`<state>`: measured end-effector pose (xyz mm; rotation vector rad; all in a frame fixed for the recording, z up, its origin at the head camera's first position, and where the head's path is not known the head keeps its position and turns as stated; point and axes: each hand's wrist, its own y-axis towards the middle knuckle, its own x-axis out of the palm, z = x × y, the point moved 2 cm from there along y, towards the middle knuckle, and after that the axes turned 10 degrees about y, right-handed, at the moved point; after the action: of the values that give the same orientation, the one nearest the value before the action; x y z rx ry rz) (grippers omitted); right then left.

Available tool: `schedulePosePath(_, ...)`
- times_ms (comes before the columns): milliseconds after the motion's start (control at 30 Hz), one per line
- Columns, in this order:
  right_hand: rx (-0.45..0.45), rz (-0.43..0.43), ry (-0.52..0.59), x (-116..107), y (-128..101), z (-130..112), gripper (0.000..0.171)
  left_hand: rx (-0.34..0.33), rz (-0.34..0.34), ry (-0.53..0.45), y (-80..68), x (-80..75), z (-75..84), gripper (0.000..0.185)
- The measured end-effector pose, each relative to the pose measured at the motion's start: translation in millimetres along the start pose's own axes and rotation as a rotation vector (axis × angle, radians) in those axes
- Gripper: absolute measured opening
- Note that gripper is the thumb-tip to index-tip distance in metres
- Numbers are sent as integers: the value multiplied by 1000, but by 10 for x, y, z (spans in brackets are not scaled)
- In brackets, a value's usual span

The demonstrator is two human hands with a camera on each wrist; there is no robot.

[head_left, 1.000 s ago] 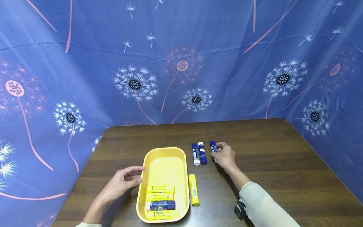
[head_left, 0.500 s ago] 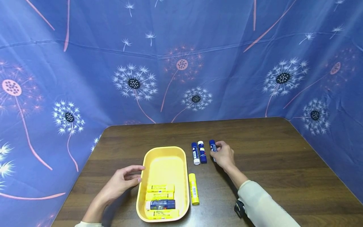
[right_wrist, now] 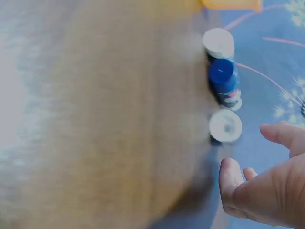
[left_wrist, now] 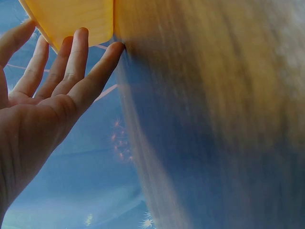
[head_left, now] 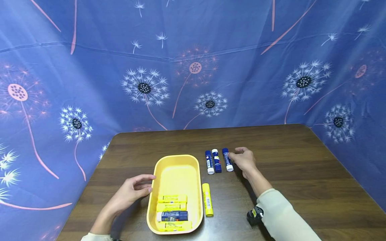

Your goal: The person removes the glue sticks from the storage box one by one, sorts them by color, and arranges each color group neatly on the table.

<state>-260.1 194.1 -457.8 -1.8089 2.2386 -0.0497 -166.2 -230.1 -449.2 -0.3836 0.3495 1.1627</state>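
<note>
In the head view, my right hand [head_left: 245, 162] is just right of a blue glue stick [head_left: 227, 160] with a white end, thumb and fingers spread and holding nothing. The right wrist view has the white end of that glue stick [right_wrist: 226, 126] near my fingertips. To its left lie two more blue glue sticks side by side, one with a blue top [head_left: 209, 162] and one with a white top [head_left: 216, 161]. My left hand [head_left: 129, 194] touches the left rim of a yellow tray [head_left: 178, 174] with extended fingers; the left wrist view has these fingers at the tray wall [left_wrist: 81, 21].
Inside the tray's near half lie three yellow glue sticks [head_left: 175, 226] and a dark blue one [head_left: 172, 216]. Another yellow glue stick [head_left: 207, 199] lies right of the tray on the brown wooden table [head_left: 286, 174]. A blue dandelion-print cloth [head_left: 193, 40] hangs behind.
My right hand has let go of the rightmost blue glue stick and moved slightly right, leaving it on the table. The left hand stays at the tray.
</note>
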Motion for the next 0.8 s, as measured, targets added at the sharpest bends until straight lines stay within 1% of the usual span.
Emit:
schedulePosePath(100,10,-29,67,-61,22,-111,60,2,0,7,18,8,-1,51)
schedulePosePath(167,-7,-47,108,-72,19,-213,60,1,2,10,27,11,2,50)
schedulePosePath(233,-39,-92,142,-58,-5,-331,57,-1,3,14,33,11,8,50)
schedulePosePath(300,-75,-173,178,-8,-59,-453,53,-3,4,19,33,8,10,50)
schedulePosePath(367,-110,-281,204,80,-137,-555,48,-5,7,25,30,3,14,50)
schedulePosePath(467,-138,-468,202,246,-287,-667,44,-3,11,33,25,-4,9,50)
schedulePosePath(567,-152,-627,191,426,-428,-734,44,3,15,37,28,-5,-4,50)
schedulePosePath(700,-131,-775,183,664,-575,-775,46,2,17,34,35,-1,-22,50)
schedulePosePath(800,-102,-846,167,838,-660,-765,45,-3,17,32,33,-1,-28,50)
